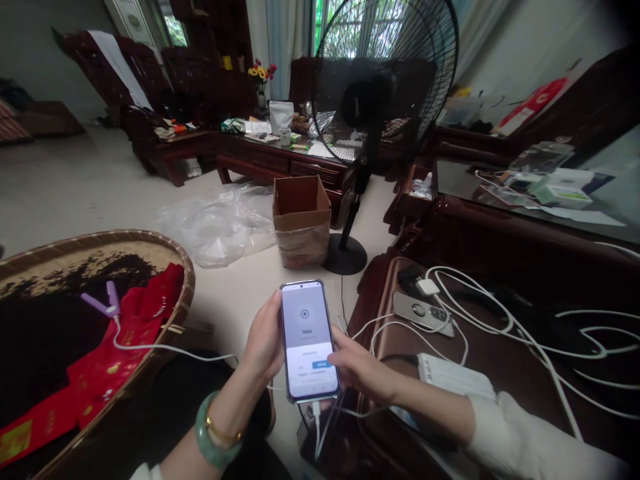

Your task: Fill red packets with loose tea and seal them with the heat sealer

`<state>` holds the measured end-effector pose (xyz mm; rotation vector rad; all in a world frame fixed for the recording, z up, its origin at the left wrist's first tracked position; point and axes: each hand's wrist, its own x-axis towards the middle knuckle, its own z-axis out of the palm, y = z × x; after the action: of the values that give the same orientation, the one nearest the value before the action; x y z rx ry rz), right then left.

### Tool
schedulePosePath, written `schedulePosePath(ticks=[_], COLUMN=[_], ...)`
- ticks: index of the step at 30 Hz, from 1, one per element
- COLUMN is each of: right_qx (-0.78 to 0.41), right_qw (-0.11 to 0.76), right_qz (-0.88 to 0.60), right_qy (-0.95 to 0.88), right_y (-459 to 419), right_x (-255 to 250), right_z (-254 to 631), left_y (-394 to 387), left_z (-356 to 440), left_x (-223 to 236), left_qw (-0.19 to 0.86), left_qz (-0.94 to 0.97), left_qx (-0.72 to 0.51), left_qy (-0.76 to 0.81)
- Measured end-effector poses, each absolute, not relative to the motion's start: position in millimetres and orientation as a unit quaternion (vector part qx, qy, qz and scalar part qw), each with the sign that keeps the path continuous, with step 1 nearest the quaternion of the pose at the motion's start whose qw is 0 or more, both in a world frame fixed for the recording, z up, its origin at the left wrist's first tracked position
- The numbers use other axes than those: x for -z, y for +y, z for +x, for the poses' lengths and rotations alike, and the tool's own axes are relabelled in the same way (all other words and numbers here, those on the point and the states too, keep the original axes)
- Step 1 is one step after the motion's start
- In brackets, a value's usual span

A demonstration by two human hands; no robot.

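Between my two hands a smartphone is held upright, its lit screen facing me. Along the phone's left edge my left hand is closed, a green bangle and a gold band on its wrist. My right hand wraps the lower right side, its thumb at the blue button on the screen. A white charging cable is plugged into the phone's bottom end. The fingers behind the phone are mostly hidden.
To the left, a round woven tray holds dark dried material, red packets and a purple clip-like device. Ahead stand a cardboard box, plastic sheeting and a fan. Another phone, cables and a white power strip lie right.
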<state>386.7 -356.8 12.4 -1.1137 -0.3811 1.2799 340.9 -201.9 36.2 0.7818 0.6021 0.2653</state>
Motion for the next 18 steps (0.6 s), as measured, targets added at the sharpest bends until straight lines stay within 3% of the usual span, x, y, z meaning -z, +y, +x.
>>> schedulePosePath(ticks=[18], right_qx=[-0.508], right_qw=[0.650], right_qz=[-0.506], right_qy=[-0.252], right_y=[-354], right_x=[-7], right_z=[384], left_y=[-202], left_z=[339], left_x=[-41], left_qw=[0.870], left_qz=[0.379], left_qx=[-0.137], left_qy=[0.285])
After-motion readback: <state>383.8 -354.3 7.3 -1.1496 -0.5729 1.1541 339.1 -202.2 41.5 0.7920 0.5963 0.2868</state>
